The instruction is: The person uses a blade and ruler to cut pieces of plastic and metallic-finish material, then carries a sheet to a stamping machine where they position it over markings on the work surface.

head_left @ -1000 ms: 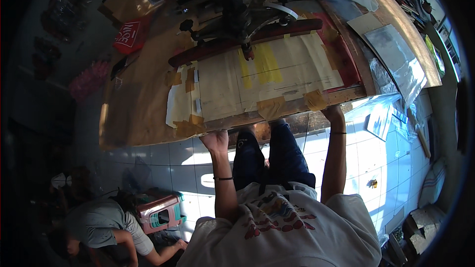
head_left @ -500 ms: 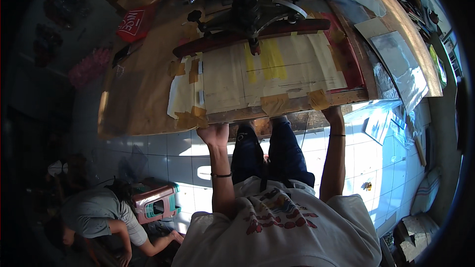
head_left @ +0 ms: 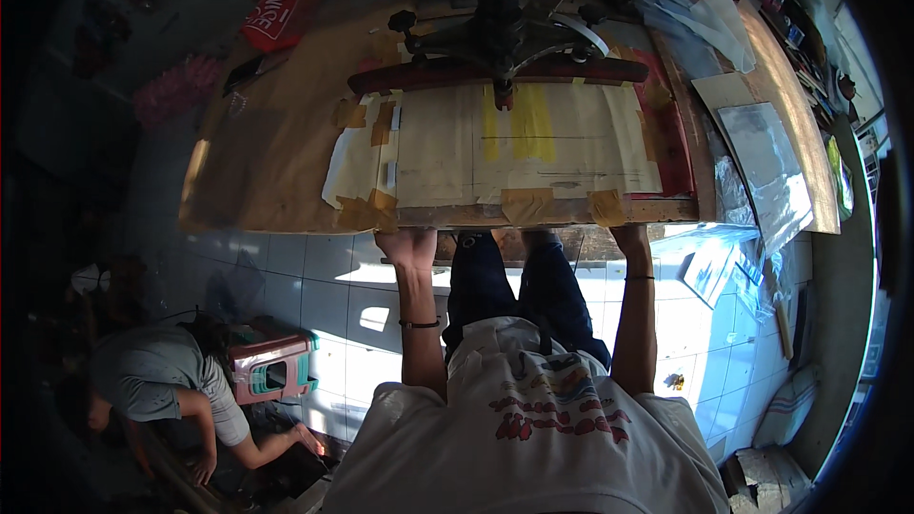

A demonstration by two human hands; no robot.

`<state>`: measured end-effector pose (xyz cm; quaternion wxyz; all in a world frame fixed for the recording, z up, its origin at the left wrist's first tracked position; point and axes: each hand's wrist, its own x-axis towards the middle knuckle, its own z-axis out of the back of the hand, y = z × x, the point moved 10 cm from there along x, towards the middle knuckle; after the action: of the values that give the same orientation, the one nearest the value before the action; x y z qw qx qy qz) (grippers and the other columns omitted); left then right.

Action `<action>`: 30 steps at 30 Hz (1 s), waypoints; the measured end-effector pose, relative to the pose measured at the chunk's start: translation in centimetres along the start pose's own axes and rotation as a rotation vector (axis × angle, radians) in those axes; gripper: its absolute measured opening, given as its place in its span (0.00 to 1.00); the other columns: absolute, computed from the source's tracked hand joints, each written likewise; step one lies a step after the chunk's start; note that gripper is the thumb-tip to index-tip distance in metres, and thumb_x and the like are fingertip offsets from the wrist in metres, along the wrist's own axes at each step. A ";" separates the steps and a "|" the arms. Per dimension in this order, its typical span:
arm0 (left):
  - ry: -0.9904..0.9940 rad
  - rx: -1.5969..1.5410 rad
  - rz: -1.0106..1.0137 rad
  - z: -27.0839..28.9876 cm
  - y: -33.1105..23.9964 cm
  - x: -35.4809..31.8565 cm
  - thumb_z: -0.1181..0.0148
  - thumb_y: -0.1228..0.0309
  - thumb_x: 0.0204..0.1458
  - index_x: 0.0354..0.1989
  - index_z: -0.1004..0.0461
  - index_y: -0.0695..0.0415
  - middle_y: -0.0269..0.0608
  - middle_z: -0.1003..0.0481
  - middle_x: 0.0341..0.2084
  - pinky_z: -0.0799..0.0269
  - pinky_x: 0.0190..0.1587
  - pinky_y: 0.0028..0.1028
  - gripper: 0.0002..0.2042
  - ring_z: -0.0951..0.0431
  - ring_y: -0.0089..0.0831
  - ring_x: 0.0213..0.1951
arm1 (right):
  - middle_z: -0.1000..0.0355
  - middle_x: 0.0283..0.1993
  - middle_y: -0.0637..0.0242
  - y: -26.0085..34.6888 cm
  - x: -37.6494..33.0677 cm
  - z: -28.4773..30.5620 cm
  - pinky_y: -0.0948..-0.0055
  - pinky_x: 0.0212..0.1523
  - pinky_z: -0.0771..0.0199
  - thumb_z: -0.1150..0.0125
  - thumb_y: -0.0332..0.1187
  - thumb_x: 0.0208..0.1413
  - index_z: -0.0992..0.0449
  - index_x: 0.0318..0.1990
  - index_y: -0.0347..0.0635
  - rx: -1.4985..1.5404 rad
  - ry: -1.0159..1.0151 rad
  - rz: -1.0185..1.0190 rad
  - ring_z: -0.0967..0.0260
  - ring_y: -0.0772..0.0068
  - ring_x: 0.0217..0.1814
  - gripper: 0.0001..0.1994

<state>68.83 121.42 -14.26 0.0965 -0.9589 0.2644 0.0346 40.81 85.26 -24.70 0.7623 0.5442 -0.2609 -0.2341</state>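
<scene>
My left hand [head_left: 409, 248] is at the near edge of the wooden worktable [head_left: 252, 181], wrist turned up. Its fingers disappear beneath the edge. Farther right along the same edge, my right hand [head_left: 628, 239] also reaches under, fingers hidden. Whether either hand grips anything cannot be seen. Above them lies a cream paper sheet [head_left: 433, 157], fixed with brown tape [head_left: 526, 204] and a yellow strip [head_left: 533, 124]. Across its far side runs a dark red bar [head_left: 600, 71], joined to a black metal bracket [head_left: 500, 24] with knobs.
A red pouch [head_left: 271, 21] and a dark flat object [head_left: 243, 74] lie at the table's far left. Clear plastic sheets [head_left: 771, 157] overhang the right side. On the tiled floor at left, a person [head_left: 157, 371] bends beside a pink-and-green plastic stool [head_left: 273, 367].
The view has shifted slightly, so the table edge looks more level. Both hands stay under the edge, and the bar and paper keep their places on the table.
</scene>
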 end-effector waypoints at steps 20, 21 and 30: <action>-0.015 0.108 -0.010 -0.3 -0.2 0.2 0.56 0.56 0.64 0.64 0.35 0.57 0.46 0.33 0.62 0.40 0.65 0.51 0.24 0.35 0.43 0.64 | 0.43 0.65 0.57 0.1 0.3 -0.4 0.58 0.60 0.30 0.40 0.51 0.60 0.46 0.68 0.42 0.068 -0.010 -0.021 0.40 0.61 0.65 0.36; 0.006 0.087 -0.002 -0.2 -0.2 0.3 0.56 0.57 0.64 0.64 0.35 0.57 0.46 0.33 0.62 0.39 0.65 0.50 0.24 0.35 0.43 0.64 | 0.43 0.65 0.56 0.5 0.2 -0.7 0.58 0.60 0.29 0.40 0.52 0.60 0.47 0.69 0.42 -0.048 0.005 -0.022 0.40 0.60 0.65 0.37; 0.076 0.037 0.011 -0.1 -0.1 0.1 0.58 0.56 0.65 0.64 0.36 0.58 0.48 0.34 0.62 0.39 0.66 0.51 0.24 0.36 0.44 0.65 | 0.42 0.65 0.58 0.5 -0.5 -0.5 0.60 0.56 0.25 0.41 0.54 0.60 0.46 0.68 0.44 0.084 -0.060 -0.063 0.37 0.60 0.64 0.37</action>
<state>68.97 121.38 -14.13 0.1041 -0.9561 0.2737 -0.0065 40.77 86.11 -24.44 0.7229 0.5762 -0.2761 -0.2630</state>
